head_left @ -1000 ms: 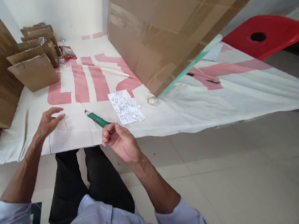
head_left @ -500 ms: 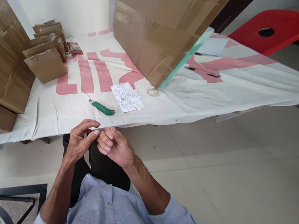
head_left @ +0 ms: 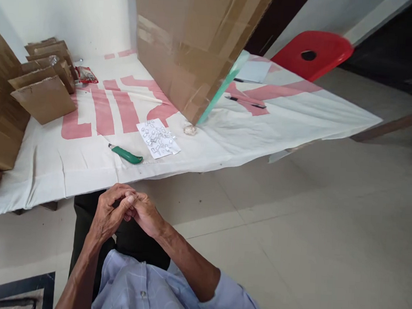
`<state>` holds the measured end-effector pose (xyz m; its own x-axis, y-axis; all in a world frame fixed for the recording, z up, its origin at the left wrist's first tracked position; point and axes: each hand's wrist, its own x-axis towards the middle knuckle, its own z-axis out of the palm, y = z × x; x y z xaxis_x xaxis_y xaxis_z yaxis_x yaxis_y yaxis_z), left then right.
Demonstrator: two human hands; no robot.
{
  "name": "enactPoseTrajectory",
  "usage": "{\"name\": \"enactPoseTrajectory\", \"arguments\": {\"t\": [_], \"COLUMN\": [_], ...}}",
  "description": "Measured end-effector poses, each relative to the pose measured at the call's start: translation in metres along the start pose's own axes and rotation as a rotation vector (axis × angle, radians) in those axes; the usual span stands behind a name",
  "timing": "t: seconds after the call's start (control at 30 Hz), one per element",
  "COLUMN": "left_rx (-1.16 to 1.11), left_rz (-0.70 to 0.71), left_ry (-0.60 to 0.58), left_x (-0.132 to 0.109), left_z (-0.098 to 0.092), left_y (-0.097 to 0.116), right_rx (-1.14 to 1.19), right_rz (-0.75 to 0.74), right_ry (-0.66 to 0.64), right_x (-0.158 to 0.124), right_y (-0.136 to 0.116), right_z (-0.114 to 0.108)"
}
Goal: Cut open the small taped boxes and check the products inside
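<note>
My hands meet in front of my lap, just below the table's near edge. My left hand point(head_left: 108, 213) closes over the fingers of my right hand point(head_left: 147, 218), its thumb lying against them. My right fingers are curled in and mostly covered; whether anything small is inside cannot be seen. Nearest on the table is a green utility knife point(head_left: 126, 155), lying with its tip to the left. Beside it a white sheet of paper point(head_left: 164, 154) carries many small, clear-looking pieces. A small pale, crumpled lump point(head_left: 190, 129) sits to the right of the sheet.
A large cardboard box point(head_left: 185, 45) stands at the back on the cloth-covered table point(head_left: 206, 150). Smaller open cartons point(head_left: 47, 97) and a red packet point(head_left: 87, 75) are at left. A pen point(head_left: 245, 101) lies at right, with a red stool point(head_left: 313, 56) beyond.
My hands have come together, the left now folded over the right's fingers. The whole view has shifted, so the table's things appear farther left.
</note>
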<state>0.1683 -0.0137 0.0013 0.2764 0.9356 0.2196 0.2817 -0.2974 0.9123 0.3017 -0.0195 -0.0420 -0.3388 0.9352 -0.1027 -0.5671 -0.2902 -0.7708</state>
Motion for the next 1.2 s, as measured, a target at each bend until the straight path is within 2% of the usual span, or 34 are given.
{"name": "enactPoseTrajectory", "arguments": {"t": [0.07,0.13,0.23,0.33,0.47,0.67,0.87,1.03,1.2], "left_rx": [0.113,0.259,0.481,0.651,0.833,0.969,0.971,0.94,0.907], "left_rz": [0.041,0.08,0.158,0.232,0.243,0.153,0.177,0.193,0.2], "left_ry": [-0.006,0.036,0.094,0.048,-0.061,-0.185,-0.156,-0.098,-0.06], "left_x": [0.003,0.008,0.019,0.038,0.067,0.099,0.108,0.103,0.097], "left_z": [-0.003,-0.008,-0.013,-0.012,0.003,0.022,0.019,0.009,0.005], "left_y": [-0.014,-0.03,-0.052,-0.068,-0.076,-0.078,-0.081,-0.087,-0.093], "right_rx": [-0.214,-0.471,-0.833,-1.119,-1.29,-1.334,-1.388,-1.462,-1.584], "right_rz": [-0.07,-0.197,-0.492,-0.706,-0.792,-0.812,-0.745,-0.596,-0.432], "right_ry": [0.037,0.104,0.317,0.494,0.558,0.691,0.845,0.857,0.818], "right_x": [0.002,0.006,0.015,0.024,0.03,0.034,0.042,0.056,0.077], "right_y": [0.0,-0.003,-0.013,-0.021,-0.022,-0.029,-0.055,-0.074,-0.089], "right_z": [-0.01,-0.024,-0.053,-0.086,-0.115,-0.143,-0.184,-0.211,-0.218]}}
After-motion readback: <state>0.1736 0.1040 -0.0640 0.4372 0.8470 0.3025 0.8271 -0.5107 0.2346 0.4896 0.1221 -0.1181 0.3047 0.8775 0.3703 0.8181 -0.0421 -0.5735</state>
